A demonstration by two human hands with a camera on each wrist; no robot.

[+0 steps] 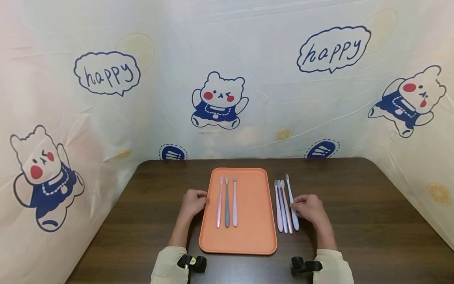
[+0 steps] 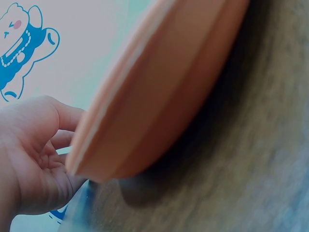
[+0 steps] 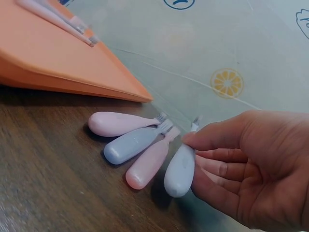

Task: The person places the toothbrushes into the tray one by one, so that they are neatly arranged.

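Note:
My left hand [image 1: 193,202] grips the left rim of an orange tray [image 1: 252,221]. In the left wrist view its fingertips are partly hidden behind the tray's edge. On the tray lie a pink toothbrush [image 1: 219,205], a grey toothbrush [image 1: 227,207] and a pale lilac toothbrush [image 1: 235,209], side by side. To the right of the tray, my right hand [image 1: 310,207] pinches a pale blue-white toothbrush [image 3: 179,174] between thumb and fingers. Just left of it are two pink toothbrushes [image 3: 149,164] and a blue-grey toothbrush [image 3: 130,146], laid close together on the table.
The dark wooden table [image 1: 369,213] extends around the tray on all sides. Behind it hangs a pale curtain [image 1: 269,102] printed with bears and "happy" bubbles. Black wrist straps with cameras [image 1: 200,264] sit on both sleeves.

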